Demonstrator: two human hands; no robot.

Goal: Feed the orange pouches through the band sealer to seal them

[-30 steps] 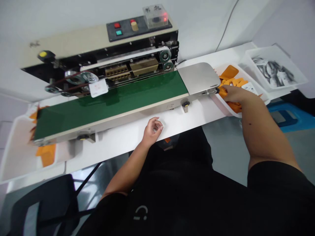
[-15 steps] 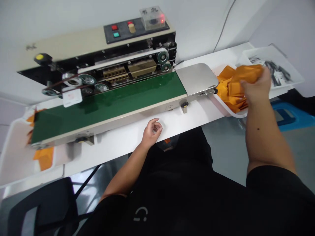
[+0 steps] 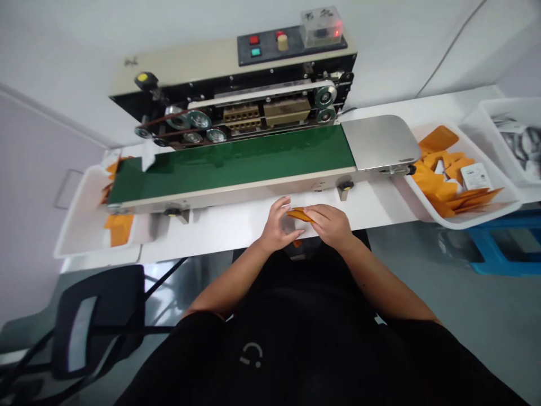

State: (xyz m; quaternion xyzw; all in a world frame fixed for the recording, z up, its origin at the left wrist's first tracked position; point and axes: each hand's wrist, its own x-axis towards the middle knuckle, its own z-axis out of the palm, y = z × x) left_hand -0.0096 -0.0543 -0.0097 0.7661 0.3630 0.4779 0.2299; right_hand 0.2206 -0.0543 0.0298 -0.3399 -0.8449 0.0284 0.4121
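My right hand (image 3: 332, 225) is closed on a small orange pouch (image 3: 299, 215), gripping its right end above the front edge of the white table (image 3: 226, 225). At the pouch's other end, my left hand (image 3: 274, 228) is open, thumb and fingers spread in a C shape around that end. Whether those fingertips touch it I cannot tell. Behind both hands runs the green conveyor belt (image 3: 249, 152) of a band sealing machine (image 3: 181, 70), with a steel plate (image 3: 380, 141) at its right end. A white card or packet (image 3: 147, 155) is near the belt's left end.
On the right, a white bin (image 3: 459, 224) holds many orange pouches, and beside it another bin (image 3: 486, 121) has grey items. A left bin (image 3: 76, 228) catches orange pouches under the belt's end. A black chair (image 3: 101, 321) and blue stool (image 3: 502, 268) stand by the table.
My right hand has come from the right bin to the middle with an orange pouch. My left hand has opened and risen beside it. The view has shifted.
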